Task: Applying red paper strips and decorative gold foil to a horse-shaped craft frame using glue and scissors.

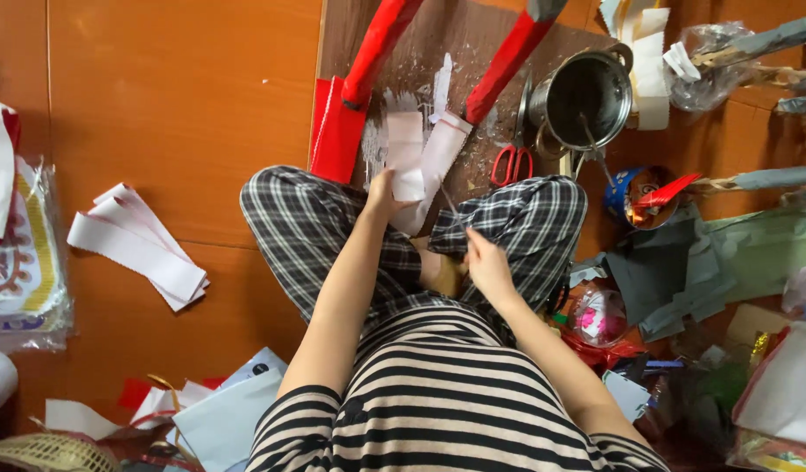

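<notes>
I sit cross-legged on an orange floor in plaid trousers. My left hand holds up a white paper strip in front of my knees. Beside it a second white strip with a red edge lies against a red-wrapped stick. My right hand rests lower, by my right knee, fingers pinched on a thin stick or brush handle whose end I cannot make out. Another red-wrapped stick and a red paper piece lie on a brown board ahead.
Red-handled scissors and a steel pot sit right of the board. A blue tin and grey-green paper sheets crowd the right side. White paper strips lie on the left; bags and paper scraps lie near my left hip.
</notes>
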